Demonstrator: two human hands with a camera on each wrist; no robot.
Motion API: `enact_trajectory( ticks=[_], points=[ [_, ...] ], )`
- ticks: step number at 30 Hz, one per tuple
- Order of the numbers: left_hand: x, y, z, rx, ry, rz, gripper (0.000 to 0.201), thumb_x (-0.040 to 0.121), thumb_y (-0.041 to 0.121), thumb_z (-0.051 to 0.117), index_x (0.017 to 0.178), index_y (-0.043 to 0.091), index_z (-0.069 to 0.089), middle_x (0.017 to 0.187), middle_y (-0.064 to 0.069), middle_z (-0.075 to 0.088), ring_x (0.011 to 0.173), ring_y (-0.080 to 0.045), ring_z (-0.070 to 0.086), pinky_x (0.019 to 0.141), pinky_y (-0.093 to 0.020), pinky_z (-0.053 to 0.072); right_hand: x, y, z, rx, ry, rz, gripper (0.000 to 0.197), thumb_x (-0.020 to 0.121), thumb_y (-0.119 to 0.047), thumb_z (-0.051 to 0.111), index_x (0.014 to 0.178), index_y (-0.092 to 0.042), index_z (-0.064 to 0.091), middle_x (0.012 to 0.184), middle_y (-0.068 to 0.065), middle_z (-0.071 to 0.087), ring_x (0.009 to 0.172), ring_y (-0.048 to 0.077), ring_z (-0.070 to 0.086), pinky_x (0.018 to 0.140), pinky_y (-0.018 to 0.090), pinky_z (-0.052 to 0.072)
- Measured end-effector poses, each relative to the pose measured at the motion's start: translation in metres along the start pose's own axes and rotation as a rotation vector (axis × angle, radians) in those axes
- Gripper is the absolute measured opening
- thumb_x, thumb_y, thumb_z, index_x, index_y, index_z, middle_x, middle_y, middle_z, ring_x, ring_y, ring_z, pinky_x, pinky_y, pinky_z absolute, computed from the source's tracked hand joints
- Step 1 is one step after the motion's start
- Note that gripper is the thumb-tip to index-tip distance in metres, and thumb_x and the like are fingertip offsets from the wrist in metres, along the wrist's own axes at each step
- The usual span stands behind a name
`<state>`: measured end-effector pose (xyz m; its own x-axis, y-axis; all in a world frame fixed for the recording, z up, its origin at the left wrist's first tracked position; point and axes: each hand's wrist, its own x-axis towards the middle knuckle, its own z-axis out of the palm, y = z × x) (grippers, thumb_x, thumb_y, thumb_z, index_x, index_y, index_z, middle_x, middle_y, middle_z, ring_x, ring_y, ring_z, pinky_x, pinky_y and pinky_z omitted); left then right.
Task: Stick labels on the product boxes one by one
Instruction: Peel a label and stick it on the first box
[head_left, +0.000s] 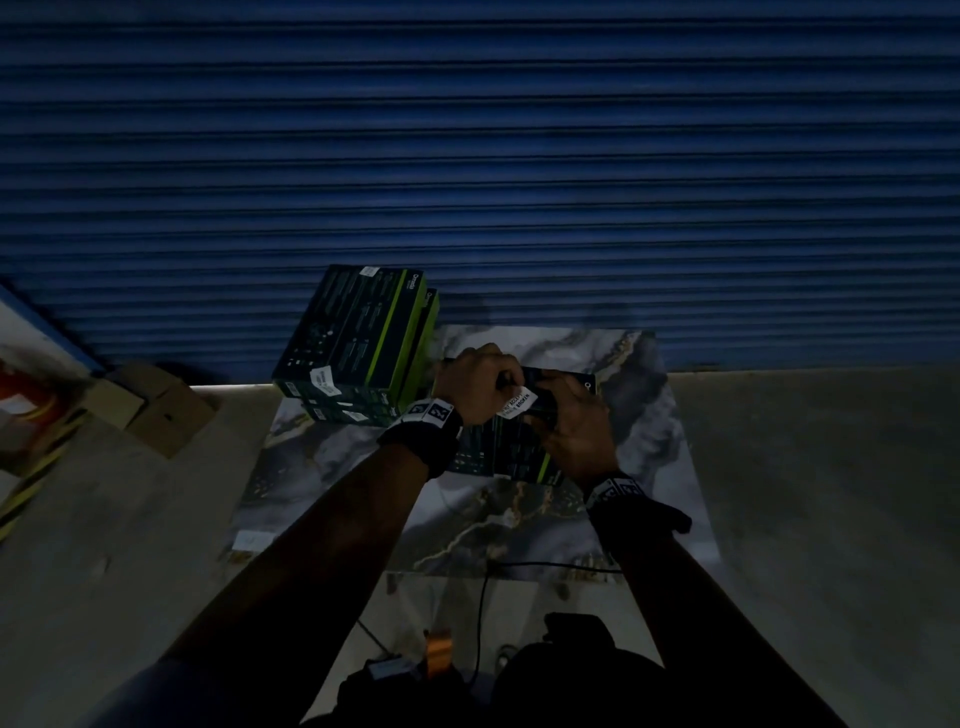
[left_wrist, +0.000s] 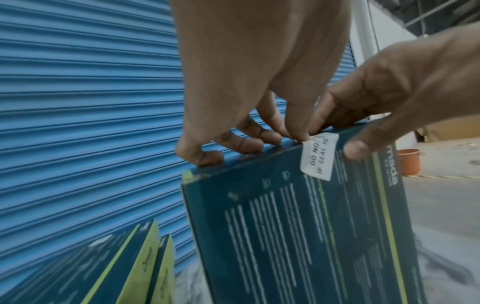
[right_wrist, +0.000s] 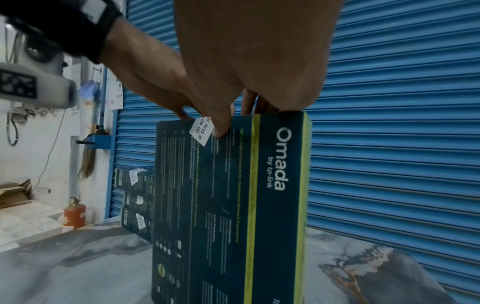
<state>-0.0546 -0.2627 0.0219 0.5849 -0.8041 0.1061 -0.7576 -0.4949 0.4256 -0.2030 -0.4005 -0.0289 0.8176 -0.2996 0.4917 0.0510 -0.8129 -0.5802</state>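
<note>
Head cam: I see the dark product box (head_left: 511, 441) standing on the marble-look slab (head_left: 649, 415), both hands on its top edge w/ a white seal label (head_left: 517, 404) between them; the stack of labelled boxes (head_left: 358, 343) sits just left of it. Left wrist cam: left hand (left_wrist: 249, 86) has fingers curled over the box top, index tip pressing the label's corner. Right wrist cam: right hand (right_wrist: 249, 61) grips the top edge, thumb on the face beside the label.
</note>
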Motion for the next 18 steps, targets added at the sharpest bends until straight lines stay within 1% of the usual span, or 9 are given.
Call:
enact_trajectory(
  ticks=[2, 4, 5, 8, 10, 13, 15, 17, 18],
  points=[
    [0.0021, 0.0023, -0.0033, 0.001, -0.056, -0.009, 0.009, 0.092, 0.033, 0.068, 0.099, 0.036, 0.073, 0.11, 0.002, 0.061, 0.106, -0.026, 0.062, 0.083, -0.037, 0.051, -0.0012, 0.0016, 0.0008, 0.002, 0.006, -0.008, 0.043, 0.085, -0.019, 0.079, 0.122, -0.003, 0.064, 0.121, 0.011, 0.064, 0.105, 0.026, 0.064, 0.088, 0.036, 0.054],
    [0.0039, 0.0044, -0.006, -0.008, -0.095, -0.013, 0.007, 0.092, 0.032, 0.068, 0.095, 0.038, 0.072, 0.107, 0.003, 0.06, 0.104, -0.026, 0.063, 0.086, -0.043, 0.053, -0.0009, 0.0024, 0.0008, -0.006, 0.004, -0.019, 0.043, 0.085, -0.018, 0.079, 0.121, -0.003, 0.064, 0.12, 0.011, 0.064, 0.103, 0.027, 0.065, 0.086, 0.037, 0.055],
    [0.0042, 0.0047, -0.0064, -0.012, -0.097, -0.014, 0.007, 0.092, 0.032, 0.068, 0.094, 0.038, 0.072, 0.107, 0.003, 0.06, 0.103, -0.026, 0.063, 0.086, -0.044, 0.053, -0.0005, 0.0025, 0.0009, -0.01, 0.002, -0.018, 0.043, 0.084, -0.018, 0.079, 0.121, -0.004, 0.064, 0.119, 0.012, 0.065, 0.102, 0.027, 0.065, 0.085, 0.037, 0.055],
    [0.0023, 0.0028, -0.0053, 0.002, -0.034, -0.005, 0.01, 0.091, 0.034, 0.071, 0.101, 0.034, 0.072, 0.108, 0.003, 0.062, 0.101, -0.024, 0.065, 0.08, -0.037, 0.053, 0.0007, 0.0027, 0.0008, -0.018, -0.019, -0.001, 0.045, 0.083, -0.02, 0.077, 0.123, -0.005, 0.063, 0.12, 0.01, 0.064, 0.102, 0.026, 0.064, 0.084, 0.039, 0.055],
    [0.0006, 0.0015, -0.0034, 0.021, 0.007, 0.015, 0.013, 0.092, 0.035, 0.071, 0.104, 0.033, 0.072, 0.109, 0.003, 0.063, 0.1, -0.023, 0.065, 0.073, -0.029, 0.045, 0.0, 0.0041, 0.001, -0.028, -0.041, 0.011, 0.045, 0.084, -0.024, 0.075, 0.123, -0.008, 0.062, 0.121, 0.008, 0.062, 0.102, 0.025, 0.064, 0.084, 0.039, 0.055],
    [-0.0019, 0.0025, -0.0035, 0.038, 0.036, 0.039, 0.01, 0.092, 0.034, 0.072, 0.102, 0.033, 0.073, 0.107, 0.005, 0.064, 0.098, -0.02, 0.065, 0.07, -0.024, 0.037, -0.0012, 0.0056, 0.0016, -0.033, -0.055, 0.019, 0.044, 0.085, -0.024, 0.074, 0.125, -0.009, 0.061, 0.122, 0.007, 0.062, 0.103, 0.025, 0.064, 0.084, 0.039, 0.054],
    [-0.0025, 0.0034, -0.0051, 0.035, 0.041, 0.053, 0.009, 0.091, 0.032, 0.073, 0.1, 0.032, 0.074, 0.105, 0.006, 0.064, 0.096, -0.019, 0.065, 0.069, -0.024, 0.036, -0.0006, 0.0045, 0.0011, -0.035, -0.052, 0.02, 0.045, 0.084, -0.022, 0.074, 0.125, -0.009, 0.061, 0.122, 0.007, 0.062, 0.103, 0.024, 0.064, 0.086, 0.034, 0.052],
    [-0.0029, 0.0042, -0.0058, 0.032, 0.044, 0.058, 0.008, 0.091, 0.031, 0.073, 0.099, 0.031, 0.074, 0.104, 0.005, 0.064, 0.095, -0.02, 0.065, 0.068, -0.023, 0.036, -0.0001, 0.0029, 0.0003, -0.06, -0.046, 0.022, 0.046, 0.082, -0.019, 0.075, 0.124, -0.008, 0.062, 0.12, 0.007, 0.063, 0.1, 0.024, 0.064, 0.084, 0.026, 0.046],
    [-0.0031, 0.0045, -0.0064, 0.032, 0.04, 0.059, 0.008, 0.091, 0.031, 0.073, 0.098, 0.031, 0.074, 0.103, 0.005, 0.064, 0.095, -0.02, 0.065, 0.068, -0.024, 0.037, 0.0001, 0.0024, 0.0003, -0.072, -0.044, 0.02, 0.046, 0.081, -0.018, 0.076, 0.123, -0.008, 0.063, 0.119, 0.008, 0.064, 0.1, 0.025, 0.064, 0.083, 0.023, 0.043]
  ],
)
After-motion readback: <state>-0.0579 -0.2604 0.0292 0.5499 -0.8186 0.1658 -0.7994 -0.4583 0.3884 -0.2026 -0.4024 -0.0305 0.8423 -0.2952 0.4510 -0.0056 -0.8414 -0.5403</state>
